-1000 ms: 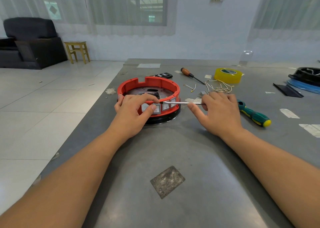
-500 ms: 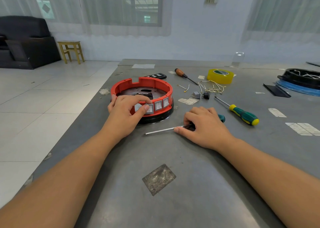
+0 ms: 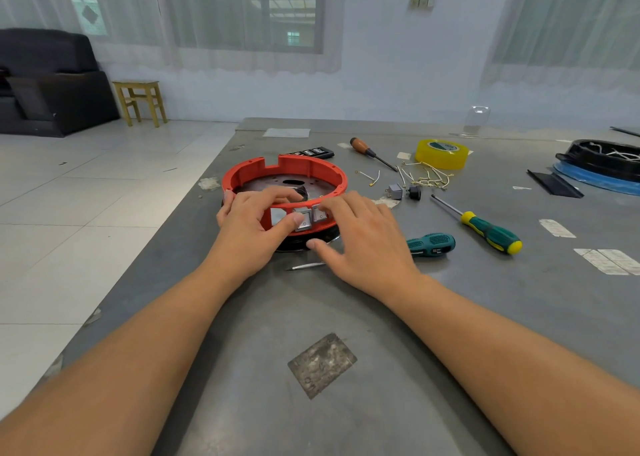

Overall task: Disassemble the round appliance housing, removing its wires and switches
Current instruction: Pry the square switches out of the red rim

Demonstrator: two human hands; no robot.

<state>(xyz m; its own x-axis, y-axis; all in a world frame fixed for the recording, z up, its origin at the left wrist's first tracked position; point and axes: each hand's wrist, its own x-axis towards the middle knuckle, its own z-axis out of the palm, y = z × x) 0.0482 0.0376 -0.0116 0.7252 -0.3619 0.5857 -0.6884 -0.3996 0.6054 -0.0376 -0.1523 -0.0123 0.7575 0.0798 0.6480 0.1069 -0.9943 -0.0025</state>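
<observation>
The red round housing (image 3: 249,170) sits on a black base on the grey table. My left hand (image 3: 252,227) grips its near rim, fingers curled inside and thumb pressing a silver switch (image 3: 302,220) in the wall. My right hand (image 3: 363,244) lies beside it with fingertips touching the neighbouring switch (image 3: 319,214) and the rim. The teal-handled screwdriver (image 3: 431,244) lies loose on the table under my right hand, its tip showing near my wrist. Two removed switches (image 3: 395,191) and a bunch of loose wires (image 3: 426,177) lie to the right of the housing.
A green-and-yellow screwdriver (image 3: 485,230), a wooden-handled screwdriver (image 3: 367,152), a yellow tape roll (image 3: 441,153) and a black bit case (image 3: 311,153) lie behind and to the right. A black housing on a blue lid (image 3: 602,166) is at far right. The table's edge (image 3: 180,213) runs along the left.
My right hand laid the teal screwdriver down on the table, let go of it and moved up to the housing's switches. My left hand kept its grip on the rim.
</observation>
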